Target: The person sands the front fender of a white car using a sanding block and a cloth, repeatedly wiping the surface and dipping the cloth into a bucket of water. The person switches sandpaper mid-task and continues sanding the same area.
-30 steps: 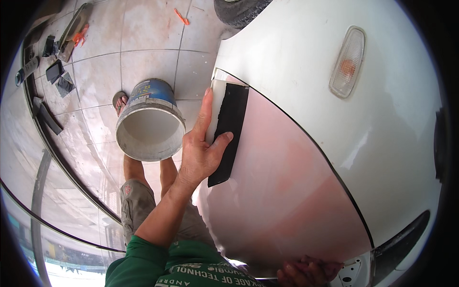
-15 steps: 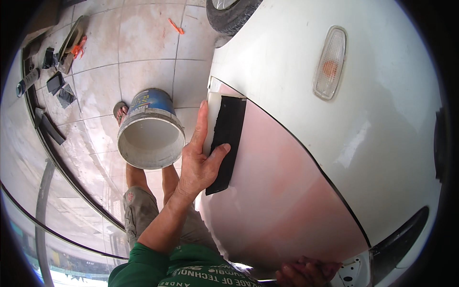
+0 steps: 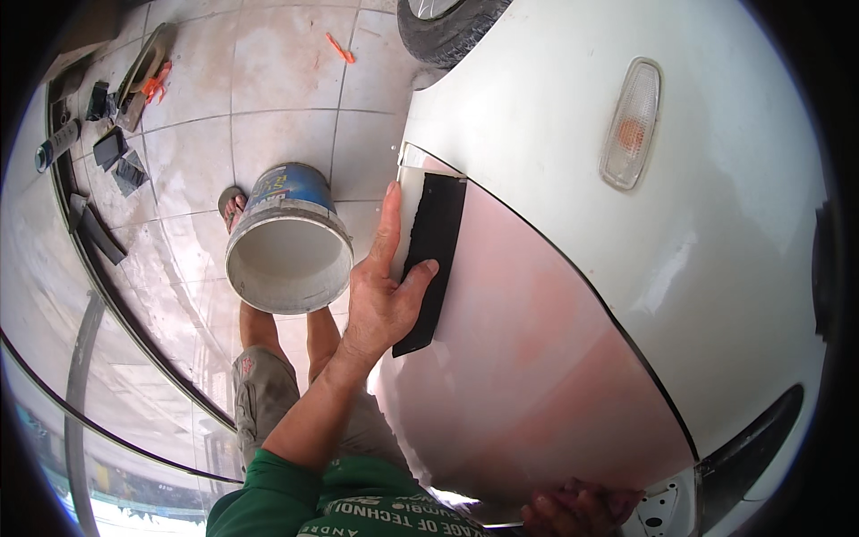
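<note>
My left hand (image 3: 386,300) grips a pale sanding block wrapped with black sandpaper (image 3: 436,259). Its thumb presses on the black sheet, while the index finger stretches along the pale side. The block lies along the left edge of a pink-and-white patched car panel (image 3: 528,349), its upper end by the seam with the white body. Low in the picture, in shadow, my right hand (image 3: 546,515) closes around what looks like a crumpled dark red cloth (image 3: 617,501) near the panel's lower edge. Part of that hand is cut off by the frame.
A bucket (image 3: 234,268) of cloudy liquid stands left of the panel, close to my legs. Black sheets (image 3: 109,148), a cylinder (image 3: 58,146) and orange scraps (image 3: 157,82) lie on the tiles at far left. The white fender (image 3: 716,268) carries a side lamp (image 3: 632,125); a tyre (image 3: 452,36) is beyond.
The whole view has shifted slightly. My left hand and the sanding block sit a little farther up the panel. My right hand stays at the lower edge.
</note>
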`<state>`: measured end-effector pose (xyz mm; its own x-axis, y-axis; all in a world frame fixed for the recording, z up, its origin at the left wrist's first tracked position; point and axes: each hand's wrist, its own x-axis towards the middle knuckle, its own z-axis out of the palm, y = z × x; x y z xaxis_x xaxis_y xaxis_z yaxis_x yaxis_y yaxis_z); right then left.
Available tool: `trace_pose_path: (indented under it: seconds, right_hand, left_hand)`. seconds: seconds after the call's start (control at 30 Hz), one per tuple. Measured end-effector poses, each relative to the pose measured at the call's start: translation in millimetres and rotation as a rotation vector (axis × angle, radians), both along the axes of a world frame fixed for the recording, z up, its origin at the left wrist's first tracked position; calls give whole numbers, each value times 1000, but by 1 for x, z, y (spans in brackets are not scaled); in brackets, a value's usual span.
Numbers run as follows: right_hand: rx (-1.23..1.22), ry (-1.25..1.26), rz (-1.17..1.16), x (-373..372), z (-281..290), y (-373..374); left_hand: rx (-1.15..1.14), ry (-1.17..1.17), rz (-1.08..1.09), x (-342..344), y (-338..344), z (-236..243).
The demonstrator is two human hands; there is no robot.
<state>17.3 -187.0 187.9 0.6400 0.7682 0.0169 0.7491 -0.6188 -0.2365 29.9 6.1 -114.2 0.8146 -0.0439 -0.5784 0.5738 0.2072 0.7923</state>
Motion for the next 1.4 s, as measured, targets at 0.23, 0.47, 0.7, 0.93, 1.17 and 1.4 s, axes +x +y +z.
trace_pose_path:
  seconds: [0.23, 0.47, 0.7, 0.93, 1.17, 1.4]
  right_hand:
    - [45, -123, 70, 1, -8, -5]
    - [32, -81, 55, 2, -6, -1]
    - [-72, 2, 156, 11, 6, -8]
    - [-58, 30, 161, 9, 5, -7]
    - [-78, 6, 84, 0, 9, -3]
    - [-162, 91, -9, -4, 23, 5]
  left_hand:
    - [29, -173, -23, -5, 0, 29]
    - [-1, 113, 4, -6, -4, -31]
    - [15, -198, -64, -17, 2, 36]
    - [25, 139, 48, -6, -7, -61]
    - [14, 142, 29, -1, -6, -50]
    - [89, -61, -22, 2, -5, 39]
